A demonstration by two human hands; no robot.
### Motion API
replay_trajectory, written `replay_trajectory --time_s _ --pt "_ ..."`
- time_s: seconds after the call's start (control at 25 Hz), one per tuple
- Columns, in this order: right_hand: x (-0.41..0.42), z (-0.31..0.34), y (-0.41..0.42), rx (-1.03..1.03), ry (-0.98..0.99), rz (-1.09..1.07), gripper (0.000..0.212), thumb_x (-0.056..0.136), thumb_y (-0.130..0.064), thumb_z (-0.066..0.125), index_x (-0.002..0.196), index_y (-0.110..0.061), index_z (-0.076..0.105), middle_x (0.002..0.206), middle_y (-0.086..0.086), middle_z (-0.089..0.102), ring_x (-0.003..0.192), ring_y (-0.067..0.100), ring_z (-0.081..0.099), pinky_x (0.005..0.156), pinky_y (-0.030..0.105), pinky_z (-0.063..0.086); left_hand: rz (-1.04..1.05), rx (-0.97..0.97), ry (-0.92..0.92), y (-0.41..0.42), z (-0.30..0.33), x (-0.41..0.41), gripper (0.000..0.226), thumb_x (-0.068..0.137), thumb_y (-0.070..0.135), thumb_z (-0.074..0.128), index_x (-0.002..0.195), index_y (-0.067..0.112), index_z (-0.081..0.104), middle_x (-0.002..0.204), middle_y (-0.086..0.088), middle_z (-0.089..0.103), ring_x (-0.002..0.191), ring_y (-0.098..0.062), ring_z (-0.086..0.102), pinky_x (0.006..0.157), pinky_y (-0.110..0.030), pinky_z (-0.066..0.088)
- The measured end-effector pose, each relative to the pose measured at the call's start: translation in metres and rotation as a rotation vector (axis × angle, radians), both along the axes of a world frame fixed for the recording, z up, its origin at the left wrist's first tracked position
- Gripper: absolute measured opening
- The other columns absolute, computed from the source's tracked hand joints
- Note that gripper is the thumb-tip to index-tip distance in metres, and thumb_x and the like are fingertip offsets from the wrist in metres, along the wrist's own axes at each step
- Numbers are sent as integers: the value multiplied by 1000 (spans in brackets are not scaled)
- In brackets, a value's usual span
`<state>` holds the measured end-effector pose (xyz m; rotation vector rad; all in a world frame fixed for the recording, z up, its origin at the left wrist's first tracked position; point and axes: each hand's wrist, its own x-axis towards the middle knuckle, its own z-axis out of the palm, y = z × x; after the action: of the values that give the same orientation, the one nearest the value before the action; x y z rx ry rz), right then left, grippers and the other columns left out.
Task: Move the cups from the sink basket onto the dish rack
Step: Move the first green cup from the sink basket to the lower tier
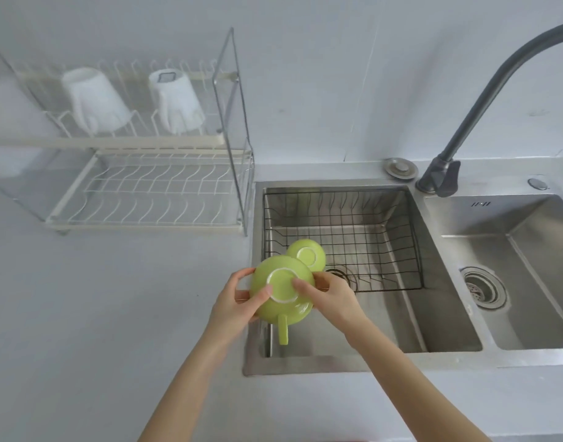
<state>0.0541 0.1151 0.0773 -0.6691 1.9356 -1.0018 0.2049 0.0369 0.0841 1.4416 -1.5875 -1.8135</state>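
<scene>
We've got one cam only, head-worn, wide-angle, looking fwd and down from close above. Both hands (pixel 308 298) meet low-centre on a green cup (pixel 281 290); dish rack (pixel 152 186) sits up-left of that grip, sink (pixel 385 314) just right, faucet (pixel 484 100) far up-right.

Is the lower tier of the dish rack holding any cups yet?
No, the lower tier shows only bare wire, while the two white cups stand upside down on the upper tier.
</scene>
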Motion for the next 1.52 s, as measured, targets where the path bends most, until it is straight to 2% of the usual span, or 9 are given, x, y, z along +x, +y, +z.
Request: replay_trajectory --time_s 0.24,0.4,0.52,0.72,0.84,1.04,1.16,1.36,1.52 --pt "56 6 -31 -10 28 -22 42 81 -40 64 109 -9 63 86 -2 60 87 17 56 74 22 44 -23 -40 -47 -32 -1 54 42 79 32 66 116 34 48 105 -15 66 96 -20 64 90 -36 53" --pt "86 12 -47 -31 21 -84 49 82 -36 65 123 -12 53 102 1 58 102 19 57 92 30 46 -43 -49 -62 -51 1 82 47 68 43 68 110 40 47 101 -13 67 94 -18 65 95 -40 51" --pt "104 14 -62 -65 -10 -125 56 82 -34 66 129 -11 49 105 1 57 101 18 58 91 29 46 -47 -60 -66 -67 4 96 50 61 48 64 108 42 48 102 -14 67 95 -19 66 95 -40 51" --pt "121 22 -88 -89 32 -121 54 84 -35 62 131 -12 49 119 7 61 113 21 56 96 30 43 -27 -70 -39 -97 8 108 45 74 37 69 115 32 50 101 -16 67 97 -24 65 93 -37 51" --pt "125 25 -107 -107 44 -121 50 84 -36 61 128 -13 51 116 5 62 111 20 57 88 26 43 -9 -77 -2 -117 13 107 40 80 30 65 118 29 51 102 -16 67 100 -25 64 90 -34 52" --pt "122 35 -148 -145 148 -112 46 87 -34 58 127 -12 52 113 4 61 104 18 52 78 22 37 34 -133 25 -158 21 93 50 82 32 62 130 25 48 85 2 64 101 -25 63 90 -34 51" --pt "113 39 -179 -156 168 -114 39 87 -34 56 116 -9 56 99 2 57 91 18 50 62 20 36 35 -174 10 -184 23 80 57 78 39 64 131 24 47 98 -6 64 104 -27 62 94 -39 51" --pt "94 37 -227 -143 158 -185 24 88 -30 54 100 -9 57 86 2 53 80 20 47 53 19 33 20 -283 -41 -228 16 48 54 82 42 58 131 23 47 122 -11 56 116 -28 55 99 -46 47" --pt "80 31 -257 -103 157 -218 24 88 -31 53 97 -9 56 76 0 51 70 16 47 52 18 32 -2 -299 -93 -254 10 23 52 83 41 56 129 18 49 112 -9 56 111 -31 57 97 -46 48"
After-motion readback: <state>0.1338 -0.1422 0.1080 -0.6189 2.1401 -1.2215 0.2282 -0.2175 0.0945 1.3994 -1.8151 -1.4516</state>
